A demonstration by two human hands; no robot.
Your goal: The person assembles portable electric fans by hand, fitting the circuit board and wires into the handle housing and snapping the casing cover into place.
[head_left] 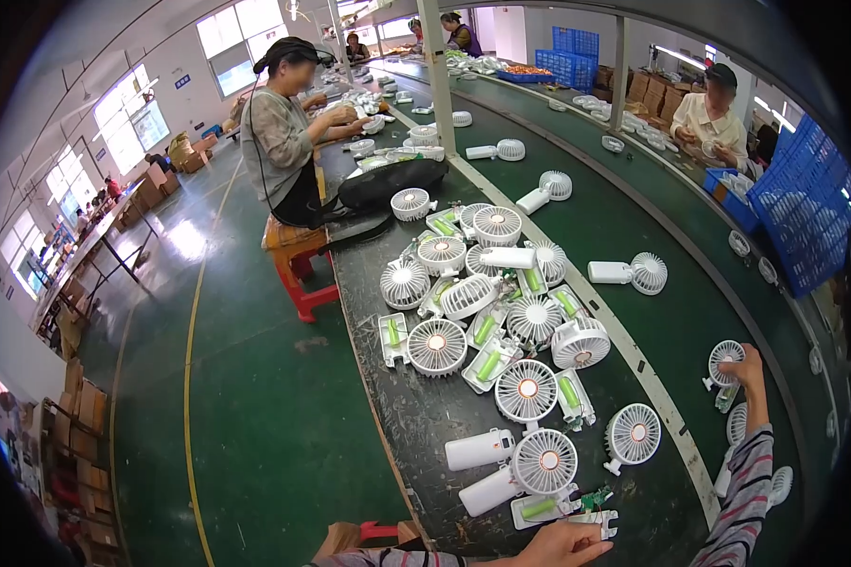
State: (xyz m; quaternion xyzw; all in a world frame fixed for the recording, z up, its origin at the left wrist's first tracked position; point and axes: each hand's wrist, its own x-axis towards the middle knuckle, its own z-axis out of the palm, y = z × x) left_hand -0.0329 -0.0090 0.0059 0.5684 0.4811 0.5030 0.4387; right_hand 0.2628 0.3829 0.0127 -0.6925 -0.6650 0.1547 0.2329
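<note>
At the right, over the green conveyor belt, my right hand (751,376) grips a small white handheld fan (725,357) by its round head. A bit of green shows below that fan's head. Low in the middle, my left hand (560,545) is closed on a white plastic casing (599,520) at the bench edge. A green circuit board (596,498) lies just beyond it, beside an opened handle with a green battery (539,508). A heap of white fans (529,387) covers the bench ahead, several with opened handles showing green batteries.
A pale rail (633,364) divides the black bench (378,350) from the belt (671,331), where more fans lie. A black bag (392,182) sits beyond the heap. Co-workers (284,132) sit farther along. A blue crate (804,213) leans at the right. A metal post (437,80) rises at the rail.
</note>
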